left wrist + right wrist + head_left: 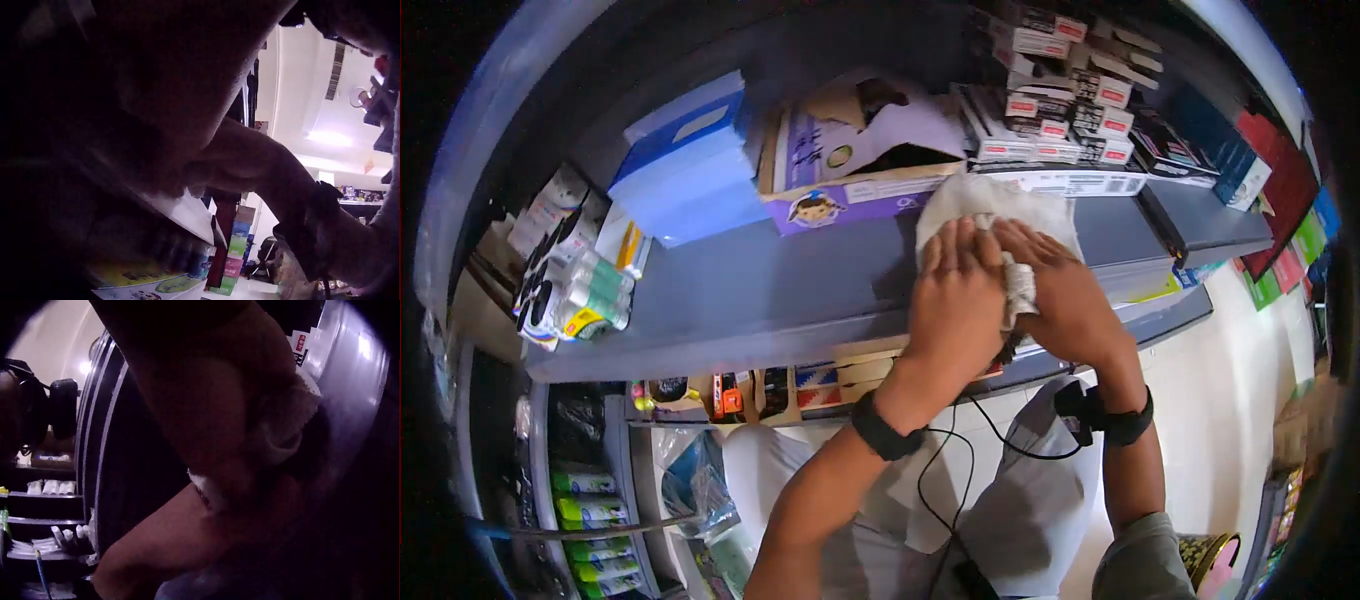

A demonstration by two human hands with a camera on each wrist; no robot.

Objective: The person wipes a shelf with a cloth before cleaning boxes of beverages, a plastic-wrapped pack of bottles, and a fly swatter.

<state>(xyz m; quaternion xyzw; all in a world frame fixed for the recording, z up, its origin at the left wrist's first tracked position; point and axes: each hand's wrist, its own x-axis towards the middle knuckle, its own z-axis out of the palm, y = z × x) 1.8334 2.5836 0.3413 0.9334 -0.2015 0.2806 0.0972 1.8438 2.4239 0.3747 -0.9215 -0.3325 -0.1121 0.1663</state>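
Note:
Both hands are on a crumpled whitish cloth point(953, 198) at the front of the grey shelf point(800, 290). My left hand point(960, 290) grips it from above, back of the hand up and fingers pointing toward the shelf's back. Close beside it, my right hand point(1065, 290) holds the cloth too, its fingertips angled in toward the left hand. A gathered fold shows between the two hands. In the right wrist view, bunched cloth point(287, 422) sticks out by the hand. Both thumbs are hidden in the head view.
Behind the cloth stand a torn purple carton point(870, 200) and stacked small white boxes point(1050, 130). Left of these are blue-and-white boxes point(690, 170) and several bottles point(595, 290). A lower shelf point(820, 405) holds more goods. Black cables point(972, 470) hang near the person's knees.

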